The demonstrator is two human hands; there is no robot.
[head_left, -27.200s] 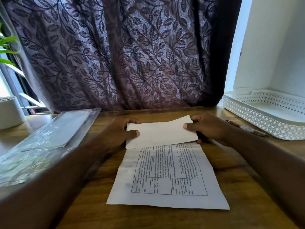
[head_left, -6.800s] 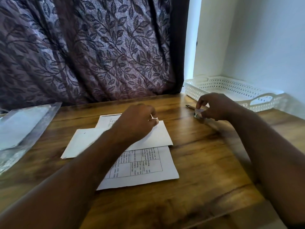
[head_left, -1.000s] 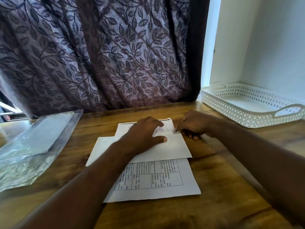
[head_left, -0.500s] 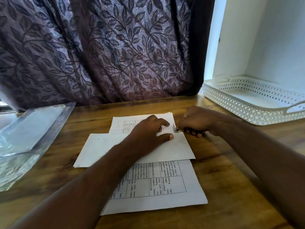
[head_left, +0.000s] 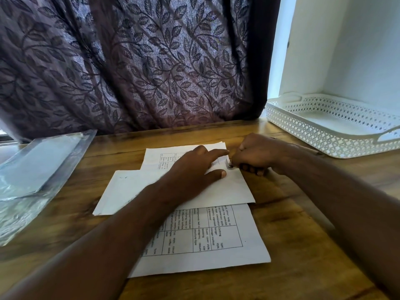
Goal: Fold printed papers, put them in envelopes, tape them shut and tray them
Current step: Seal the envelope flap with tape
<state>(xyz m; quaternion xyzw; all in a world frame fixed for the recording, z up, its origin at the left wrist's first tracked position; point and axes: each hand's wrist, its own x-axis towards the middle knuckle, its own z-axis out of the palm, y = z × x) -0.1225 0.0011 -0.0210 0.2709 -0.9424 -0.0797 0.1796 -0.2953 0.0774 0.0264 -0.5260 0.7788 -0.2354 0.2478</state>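
Head view: the left hand (head_left: 194, 169) lies flat, fingers straight and spread, pressing a white envelope (head_left: 151, 191) onto the wooden table (head_left: 303, 267). The right hand (head_left: 255, 156) is curled at the envelope's far right corner, pinching a small object (head_left: 229, 165) too tiny to identify. Beneath the envelope lies a printed paper (head_left: 249, 252) with a table, text sideways; "Clothing", "hanger", "storage method", "bedding" and "Duvet cover style" are readable. A white perforated tray (head_left: 324, 135) sits far right, a clear plastic packet (head_left: 32, 169) left.
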